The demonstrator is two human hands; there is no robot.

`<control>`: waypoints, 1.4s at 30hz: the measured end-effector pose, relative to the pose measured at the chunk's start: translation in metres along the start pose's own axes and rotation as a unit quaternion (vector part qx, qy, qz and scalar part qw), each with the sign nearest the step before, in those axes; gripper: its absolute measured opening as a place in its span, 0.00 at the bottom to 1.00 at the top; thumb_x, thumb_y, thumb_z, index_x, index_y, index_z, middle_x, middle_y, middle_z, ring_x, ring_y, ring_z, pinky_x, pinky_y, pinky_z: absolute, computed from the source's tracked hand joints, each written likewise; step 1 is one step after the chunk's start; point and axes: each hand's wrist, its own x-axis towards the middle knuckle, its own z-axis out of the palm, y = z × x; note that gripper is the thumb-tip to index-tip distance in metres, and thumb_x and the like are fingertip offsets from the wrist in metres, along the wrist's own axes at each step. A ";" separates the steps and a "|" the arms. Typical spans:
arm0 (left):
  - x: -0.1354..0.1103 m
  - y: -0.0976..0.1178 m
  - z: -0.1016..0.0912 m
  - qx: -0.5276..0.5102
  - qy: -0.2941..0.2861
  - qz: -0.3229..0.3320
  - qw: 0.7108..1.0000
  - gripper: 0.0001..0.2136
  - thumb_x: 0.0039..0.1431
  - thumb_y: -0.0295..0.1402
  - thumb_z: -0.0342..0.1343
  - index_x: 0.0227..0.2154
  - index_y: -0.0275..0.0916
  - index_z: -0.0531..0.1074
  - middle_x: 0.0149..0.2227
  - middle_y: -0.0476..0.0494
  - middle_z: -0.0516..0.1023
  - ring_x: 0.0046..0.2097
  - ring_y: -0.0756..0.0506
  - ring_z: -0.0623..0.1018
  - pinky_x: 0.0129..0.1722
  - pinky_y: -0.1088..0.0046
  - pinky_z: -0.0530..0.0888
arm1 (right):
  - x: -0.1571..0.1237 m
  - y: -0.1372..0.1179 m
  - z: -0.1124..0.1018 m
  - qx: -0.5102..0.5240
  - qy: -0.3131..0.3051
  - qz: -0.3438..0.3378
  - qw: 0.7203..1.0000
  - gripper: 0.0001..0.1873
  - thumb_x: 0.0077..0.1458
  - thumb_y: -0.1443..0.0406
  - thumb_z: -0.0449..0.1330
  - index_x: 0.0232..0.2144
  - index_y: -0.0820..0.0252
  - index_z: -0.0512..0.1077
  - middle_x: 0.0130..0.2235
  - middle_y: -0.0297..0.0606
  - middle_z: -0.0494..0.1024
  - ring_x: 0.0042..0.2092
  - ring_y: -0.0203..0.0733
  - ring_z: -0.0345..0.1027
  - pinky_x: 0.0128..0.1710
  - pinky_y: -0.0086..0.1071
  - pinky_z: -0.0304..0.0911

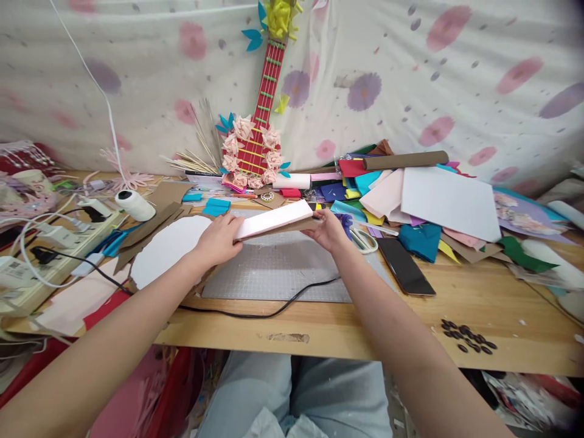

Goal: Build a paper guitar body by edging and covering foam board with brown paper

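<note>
Above the grey cutting mat [274, 274], a long white strip with brown cardboard along its lower edge [276, 219] is held slightly tilted, its right end higher. My left hand [221, 239] grips its left end, with the fingers closed over the top. At the right end my right hand [327, 230] pinches the cardboard between thumb and fingers. A round white cardboard piece [171, 248] lies left of my left hand; whether it is joined to the strip is hidden by that hand. White-handled scissors [364, 241] rest just right of my right hand.
A red toy guitar with paper flowers [255, 146] leans on the back curtain. A power strip [59, 255] with cables stands left, near a white glue-gun-like spool [135, 205]. Right are a phone [406, 266], coloured sheets [387, 194] and dark beads [468, 336]. A black cable [260, 315] crosses the front.
</note>
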 end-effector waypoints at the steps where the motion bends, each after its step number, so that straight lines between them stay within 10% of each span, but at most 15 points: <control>1: -0.002 0.001 0.001 0.005 0.006 0.011 1.000 0.21 0.53 0.36 0.52 0.50 0.36 0.64 0.48 0.37 0.68 0.50 0.37 0.69 0.50 0.61 0.66 | 0.001 -0.002 0.000 -0.001 -0.003 0.051 0.999 0.07 0.55 0.61 0.50 0.34 0.58 0.60 0.33 0.39 0.72 0.35 0.41 0.71 0.34 0.39 0.71; 6: -0.009 0.012 0.007 0.040 0.002 0.037 0.999 0.14 0.54 0.31 0.52 0.44 0.35 0.67 0.43 0.35 0.71 0.47 0.38 0.70 0.49 0.60 0.66 | 0.002 -0.017 0.002 -0.134 -0.022 0.147 0.980 0.10 0.60 0.62 0.50 0.32 0.62 0.65 0.26 0.39 0.75 0.28 0.36 0.71 0.28 0.29 0.68; 16: -0.011 0.022 0.019 0.111 0.043 0.065 0.991 0.12 0.55 0.23 0.47 0.41 0.33 0.69 0.40 0.34 0.72 0.44 0.39 0.72 0.51 0.60 0.65 | 0.020 -0.012 0.003 -0.282 0.043 0.096 0.954 0.11 0.55 0.61 0.58 0.24 0.61 0.69 0.26 0.38 0.76 0.26 0.33 0.69 0.30 0.28 0.68; 27: -0.017 0.020 0.027 0.086 0.119 0.076 0.986 0.18 0.60 0.23 0.37 0.47 0.34 0.69 0.46 0.32 0.71 0.49 0.40 0.70 0.56 0.59 0.61 | 0.023 -0.025 0.012 -0.510 -0.180 0.157 0.827 0.10 0.38 0.62 0.70 0.23 0.62 0.76 0.24 0.36 0.76 0.23 0.31 0.65 0.24 0.25 0.61; 32: -0.020 0.015 0.028 0.071 0.133 0.063 0.987 0.18 0.61 0.25 0.39 0.48 0.37 0.69 0.49 0.33 0.70 0.52 0.40 0.68 0.57 0.58 0.61 | 0.025 -0.027 0.013 -0.481 -0.262 0.195 0.814 0.10 0.35 0.63 0.69 0.24 0.61 0.77 0.24 0.35 0.76 0.24 0.32 0.65 0.23 0.26 0.59; 37: -0.018 0.011 0.029 0.060 0.132 0.067 0.987 0.18 0.59 0.24 0.40 0.48 0.39 0.68 0.49 0.35 0.70 0.52 0.40 0.68 0.57 0.57 0.60 | 0.018 -0.026 0.018 -0.527 -0.270 0.112 0.798 0.05 0.38 0.64 0.65 0.23 0.60 0.76 0.23 0.31 0.74 0.25 0.30 0.62 0.25 0.25 0.57; 42: -0.012 0.007 0.025 0.064 0.111 0.082 0.988 0.17 0.55 0.25 0.47 0.48 0.37 0.66 0.48 0.33 0.69 0.51 0.38 0.68 0.56 0.56 0.60 | 0.009 -0.023 0.029 -0.655 -0.240 -0.056 0.715 0.05 0.46 0.65 0.58 0.24 0.59 0.73 0.27 0.32 0.75 0.30 0.35 0.64 0.29 0.26 0.57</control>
